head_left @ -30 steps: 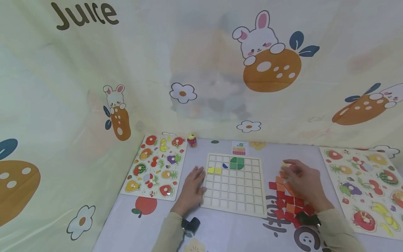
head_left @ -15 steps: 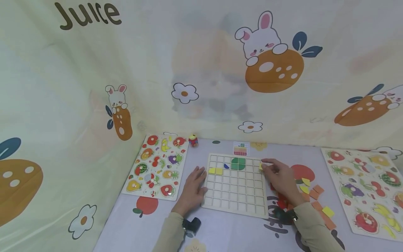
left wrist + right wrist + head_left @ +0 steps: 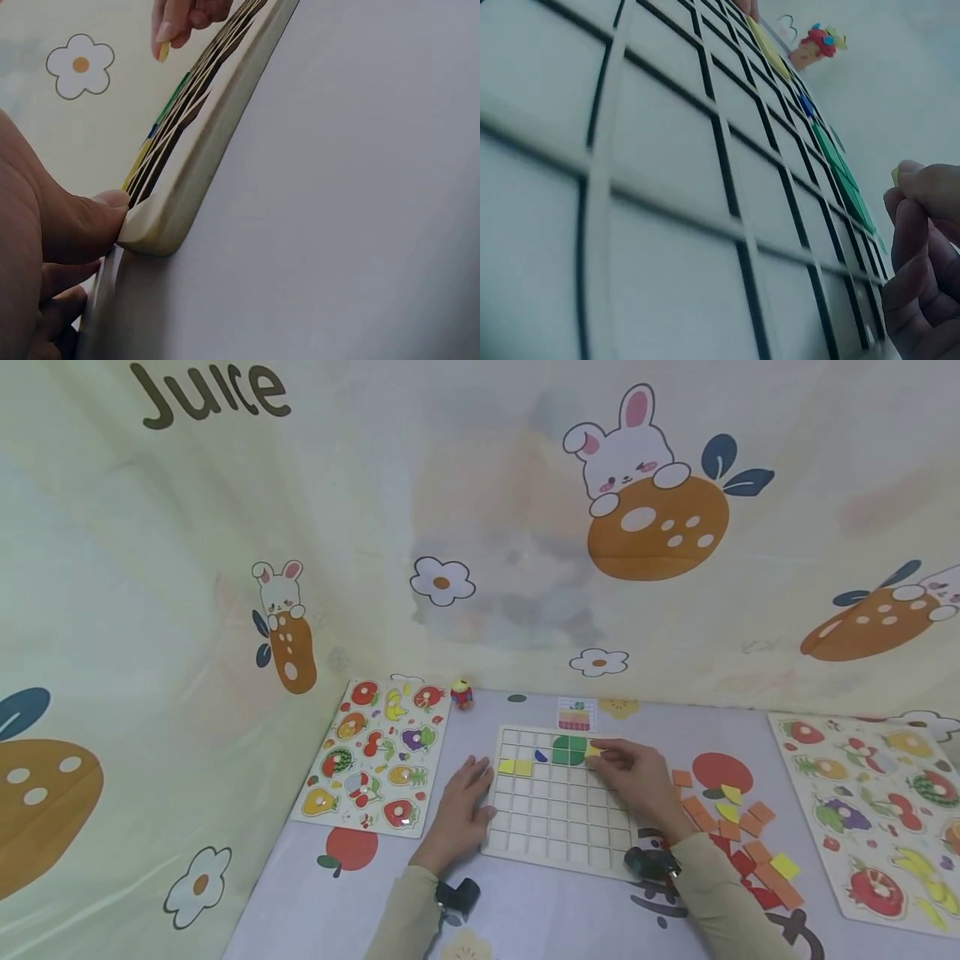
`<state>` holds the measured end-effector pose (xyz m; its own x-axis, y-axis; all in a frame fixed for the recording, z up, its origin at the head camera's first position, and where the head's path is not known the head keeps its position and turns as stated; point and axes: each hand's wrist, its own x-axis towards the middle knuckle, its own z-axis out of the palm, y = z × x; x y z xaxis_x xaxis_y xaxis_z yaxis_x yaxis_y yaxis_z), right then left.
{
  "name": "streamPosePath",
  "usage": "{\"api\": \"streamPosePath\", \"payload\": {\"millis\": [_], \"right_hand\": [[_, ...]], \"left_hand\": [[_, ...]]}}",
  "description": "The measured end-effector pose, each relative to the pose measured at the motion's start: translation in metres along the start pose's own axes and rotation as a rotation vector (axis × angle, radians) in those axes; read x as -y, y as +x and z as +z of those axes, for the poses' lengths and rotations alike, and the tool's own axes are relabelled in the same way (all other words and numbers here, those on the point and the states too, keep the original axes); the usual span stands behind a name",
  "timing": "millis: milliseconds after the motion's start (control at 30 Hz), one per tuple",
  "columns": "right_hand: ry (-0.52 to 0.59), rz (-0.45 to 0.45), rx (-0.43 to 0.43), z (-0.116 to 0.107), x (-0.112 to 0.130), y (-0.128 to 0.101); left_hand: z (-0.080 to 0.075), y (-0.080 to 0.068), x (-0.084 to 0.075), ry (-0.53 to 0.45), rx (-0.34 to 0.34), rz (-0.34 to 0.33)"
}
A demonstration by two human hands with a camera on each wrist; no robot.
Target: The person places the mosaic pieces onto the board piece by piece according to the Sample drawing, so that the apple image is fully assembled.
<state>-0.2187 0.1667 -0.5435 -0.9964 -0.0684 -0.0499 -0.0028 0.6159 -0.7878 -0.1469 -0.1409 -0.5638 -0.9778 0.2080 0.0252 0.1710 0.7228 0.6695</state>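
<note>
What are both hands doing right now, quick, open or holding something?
Left hand: open, its thumb touching the edge of the board.
Right hand: closed, pinching a small yellow piece above the board.

Right hand (image 3: pixel 930 251) pinches small yellow piece (image 3: pixel 895 177) near green pieces (image 3: pixel 843 177) on gridded board (image 3: pixel 664 131); blue piece (image 3: pixel 806 105), toy figure (image 3: pixel 819 45) farther off.

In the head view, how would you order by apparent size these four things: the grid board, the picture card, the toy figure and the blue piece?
Largest to smallest, as they look there:
1. grid board
2. picture card
3. toy figure
4. blue piece
</note>
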Motion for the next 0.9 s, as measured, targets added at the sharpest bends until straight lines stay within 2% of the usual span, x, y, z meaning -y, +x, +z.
{"api": "streamPosePath", "payload": {"millis": [400, 633, 900], "right_hand": [[0.021, -0.100, 0.097, 0.032, 0.023, -0.001], [-0.028, -0.132, 0.114, 0.049, 0.027, -0.002], [-0.119, -0.130, 0.109, 0.053, 0.035, -0.002]], "left_hand": [[0.000, -0.002, 0.000, -0.007, 0.010, -0.004], [0.002, -0.002, 0.003, -0.001, 0.008, -0.002], [0.003, 0.001, 0.006, 0.011, -0.005, 0.016]]}}
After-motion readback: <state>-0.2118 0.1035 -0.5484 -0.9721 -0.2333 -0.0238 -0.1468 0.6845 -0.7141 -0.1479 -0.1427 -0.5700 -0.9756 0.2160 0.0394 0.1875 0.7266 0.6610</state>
